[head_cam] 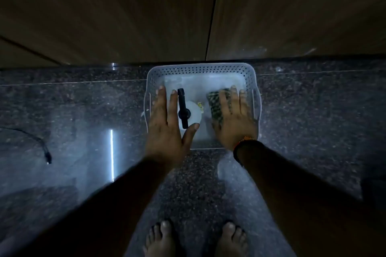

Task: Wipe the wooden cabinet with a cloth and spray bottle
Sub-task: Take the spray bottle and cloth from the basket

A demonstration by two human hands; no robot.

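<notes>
A white perforated basket [200,68] stands on the dark speckled floor against the wooden cabinet [125,12]. Inside it, a white spray bottle [193,116] with a black nozzle stands upright at the left, and a dark patterned cloth [215,106] lies at the right. My left hand [167,127] hovers over the bottle with fingers spread, the thumb curling beside the bottle's near side. My right hand [236,119] lies flat on the cloth with fingers extended, covering much of it.
The cabinet's two door panels meet at a vertical seam [212,16] just above the basket. A black cable with a plug [47,153] lies on the floor at the left. My bare feet [196,240] stand near the bottom edge. The polished floor [83,110] reflects a light strip.
</notes>
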